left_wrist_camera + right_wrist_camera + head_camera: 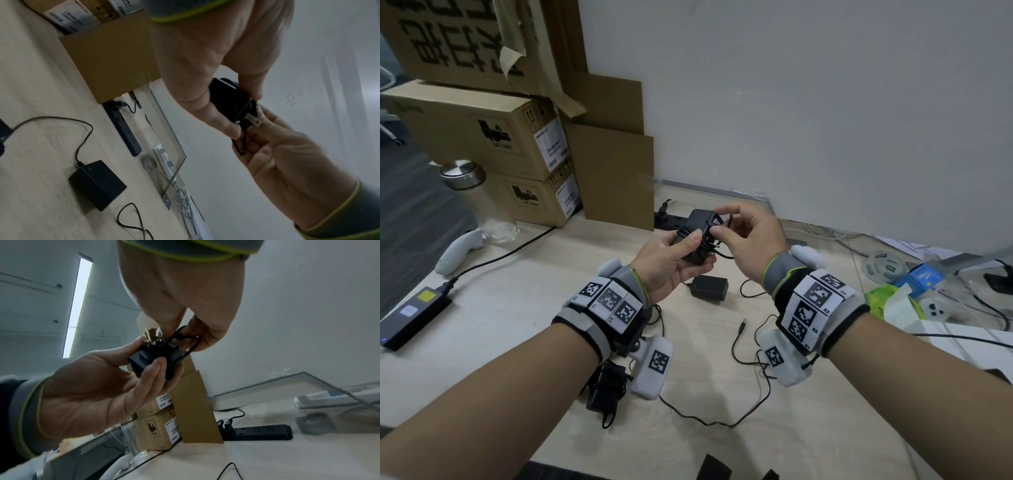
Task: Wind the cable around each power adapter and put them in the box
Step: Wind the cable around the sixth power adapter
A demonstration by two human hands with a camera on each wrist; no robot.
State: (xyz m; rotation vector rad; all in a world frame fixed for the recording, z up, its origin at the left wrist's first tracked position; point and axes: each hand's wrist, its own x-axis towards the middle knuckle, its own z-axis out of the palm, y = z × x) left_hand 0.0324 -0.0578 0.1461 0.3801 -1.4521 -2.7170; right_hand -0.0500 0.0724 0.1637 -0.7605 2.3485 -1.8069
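Observation:
A black power adapter point(697, 230) with cable turns wound around it is held above the desk. My left hand point(674, 260) grips its body point(228, 97), thumb on top. My right hand point(743, 233) pinches the thin black cable point(185, 344) beside the metal plug prongs point(254, 119). A second black adapter point(709, 287) lies on the desk below, its loose cable point(743, 346) trailing toward me. A third adapter point(604, 390) with bunched cable lies under my left forearm. Stacked cardboard boxes point(493, 137) stand at the back left.
A flat cardboard sheet point(616, 178) leans on the wall. A black power strip point(259, 432) and a white one point(337, 398) lie along the wall. A glass bottle point(482, 202), a white controller point(457, 251) and a dark charging device point(410, 320) are left; clutter point(900, 291) is right.

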